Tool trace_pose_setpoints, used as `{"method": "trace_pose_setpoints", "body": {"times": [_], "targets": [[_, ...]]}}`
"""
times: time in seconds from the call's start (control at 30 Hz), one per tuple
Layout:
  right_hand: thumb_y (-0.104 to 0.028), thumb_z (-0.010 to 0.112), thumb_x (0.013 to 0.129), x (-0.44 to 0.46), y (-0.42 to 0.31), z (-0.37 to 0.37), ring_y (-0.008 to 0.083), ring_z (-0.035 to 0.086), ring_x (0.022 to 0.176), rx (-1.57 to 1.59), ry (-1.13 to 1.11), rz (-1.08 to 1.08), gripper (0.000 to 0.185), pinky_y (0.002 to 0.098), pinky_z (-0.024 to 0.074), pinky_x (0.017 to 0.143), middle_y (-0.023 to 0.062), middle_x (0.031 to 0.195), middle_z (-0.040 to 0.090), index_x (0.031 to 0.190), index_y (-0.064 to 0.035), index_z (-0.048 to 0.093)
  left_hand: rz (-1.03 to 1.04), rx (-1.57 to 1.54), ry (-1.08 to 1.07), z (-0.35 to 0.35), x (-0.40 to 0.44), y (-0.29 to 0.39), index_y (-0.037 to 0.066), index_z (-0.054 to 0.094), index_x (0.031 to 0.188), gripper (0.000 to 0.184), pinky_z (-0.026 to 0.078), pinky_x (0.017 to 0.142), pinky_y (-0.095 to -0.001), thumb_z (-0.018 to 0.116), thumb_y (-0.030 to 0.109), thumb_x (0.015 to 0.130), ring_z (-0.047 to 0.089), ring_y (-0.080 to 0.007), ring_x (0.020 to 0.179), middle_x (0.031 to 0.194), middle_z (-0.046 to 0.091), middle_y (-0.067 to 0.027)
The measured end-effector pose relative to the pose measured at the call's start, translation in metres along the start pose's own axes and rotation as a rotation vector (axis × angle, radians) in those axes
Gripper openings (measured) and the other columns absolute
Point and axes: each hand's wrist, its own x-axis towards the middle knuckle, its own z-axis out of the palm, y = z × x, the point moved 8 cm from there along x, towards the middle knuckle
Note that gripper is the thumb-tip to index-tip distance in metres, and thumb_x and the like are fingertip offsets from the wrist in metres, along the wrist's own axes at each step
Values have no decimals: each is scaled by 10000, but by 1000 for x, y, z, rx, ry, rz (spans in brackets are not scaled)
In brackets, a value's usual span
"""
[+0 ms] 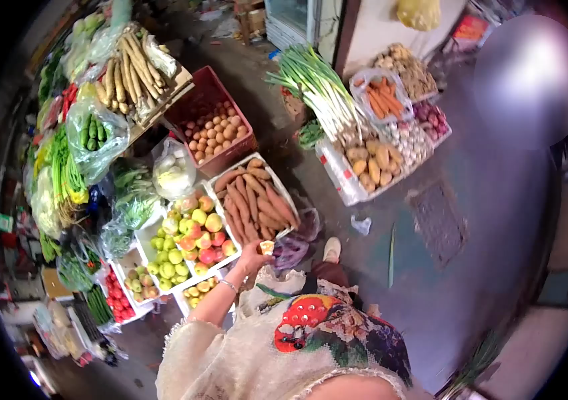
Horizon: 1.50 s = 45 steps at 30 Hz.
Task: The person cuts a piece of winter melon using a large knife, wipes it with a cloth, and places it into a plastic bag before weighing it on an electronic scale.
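Observation:
My left hand point(251, 257), with a bracelet at the wrist, reaches out beside the front end of a white box of sweet potatoes point(250, 200). Its fingers are closed around a small orange-and-white item point(266, 247), too small to identify. Close to the hand's left lies a white box of apples point(197, 230), red-yellow on one side and green on the other. Below the forearm is a box of small yellowish fruit point(198, 291), partly covered by the arm. My right hand is out of view; only bare skin shows at the bottom edge.
A red crate of eggs point(216, 133) stands behind the sweet potatoes. To the right, a white box holds potatoes point(374, 165), green onions point(317, 87), carrots point(382, 98) and garlic point(407, 143). Bagged vegetables crowd the left. A purple bag point(294, 247) lies near my shoe point(332, 249).

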Motion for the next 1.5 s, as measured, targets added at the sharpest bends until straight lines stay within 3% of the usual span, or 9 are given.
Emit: {"method": "trace_pose_setpoints", "body": {"times": [0.1, 0.3, 0.5, 0.67, 1.07, 1.23, 1.33, 1.4, 1.5], "targets": [[-160, 609, 867, 56, -74, -56, 174, 591, 593, -9, 0, -6, 163, 310, 465, 492, 72, 732, 634, 986, -52, 634, -16, 349, 124, 24, 17, 39, 10, 627, 1138, 477, 519, 759, -314, 804, 182, 730, 637, -165, 818, 919, 693, -84], [-220, 561, 925, 202, -275, -160, 147, 616, 598, -30, 15, -265, 232, 278, 471, 456, 65, 794, 637, 1106, -77, 585, -48, 77, 354, 15, 27, 63, -13, 600, 1134, 458, 511, 737, -314, 775, 172, 753, 627, -186, 801, 913, 677, -105], [-157, 570, 916, 220, -506, 3, 122, 646, 731, -123, -116, -319, 265, 241, 501, 602, 33, 888, 653, 1170, -81, 577, -26, -123, 449, -14, 81, 79, -27, 574, 1140, 427, 516, 765, -287, 747, 95, 769, 638, -165, 867, 929, 673, -80], [-158, 583, 905, 256, -619, 165, 148, 669, 768, -308, -347, -414, 300, 277, 527, 664, 48, 928, 672, 1191, -69, 586, -32, -490, 353, -38, 143, 174, 12, 558, 1084, 366, 502, 572, -246, 753, 41, 775, 631, -124, 702, 871, 659, -42], [-151, 546, 939, 386, -761, 400, 150, 628, 704, -493, -581, -143, 293, 280, 508, 605, 72, 886, 666, 1208, -38, 576, -51, -647, 450, -212, 296, 312, 0, 568, 1165, 317, 463, 752, -217, 667, 122, 889, 564, -89, 887, 1013, 630, -18], [-107, 488, 917, 429, -842, 490, 151, 615, 656, -907, -591, -261, 268, 294, 500, 577, 95, 861, 673, 1113, -5, 639, -16, -521, 442, -281, 370, 372, 12, 542, 1200, 334, 487, 861, -262, 657, 68, 891, 598, -124, 987, 1071, 646, -39], [-87, 497, 904, 511, -871, 538, 148, 605, 643, -718, -745, -487, 249, 303, 494, 571, 91, 840, 669, 1072, -15, 666, -9, -584, 448, -321, 423, 419, 34, 559, 1125, 246, 487, 853, -247, 656, 54, 900, 598, -107, 963, 1019, 645, -18], [-108, 532, 885, 490, -924, 567, 144, 601, 645, -786, -706, -186, 205, 308, 483, 563, 59, 794, 652, 993, -29, 688, 128, -586, 485, -355, 464, 445, 43, 563, 1098, 197, 480, 827, -232, 635, 44, 915, 582, -82, 942, 998, 637, 3], [-205, 615, 876, 487, -997, 612, 147, 615, 668, -645, -688, -174, 173, 310, 473, 564, 19, 782, 639, 952, -58, 667, 68, -700, 501, -397, 517, 473, 43, 558, 1097, 189, 470, 814, -222, 619, 24, 919, 570, -71, 920, 985, 623, 14]]}}
